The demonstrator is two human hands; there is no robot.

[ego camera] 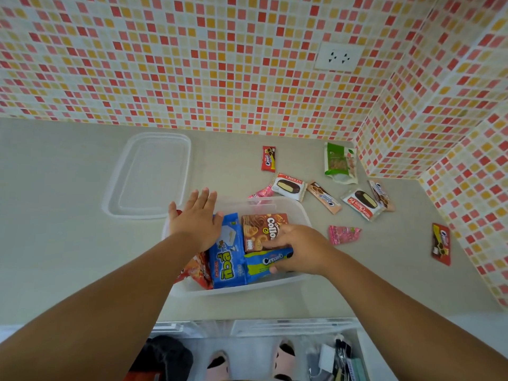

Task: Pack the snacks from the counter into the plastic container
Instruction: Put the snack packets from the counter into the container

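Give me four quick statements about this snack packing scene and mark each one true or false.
1. The right hand grips the blue Cream-O pack inside the plastic container. True.
2. The lid is on the container. False: it lies on the counter, beside it.
3. Two Choco Pie packs lie on the counter. True.
4. The left hand holds a snack. False: its fingers are straight, over the container's left end.

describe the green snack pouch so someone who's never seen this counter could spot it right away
Find the white wall socket on the mosaic tiles, then drop straight down to the counter. The green snack pouch lies there at the back, by the tiled corner that juts out. It is the only green and white packet; its neighbours are red, pink, brown or white wrappers.
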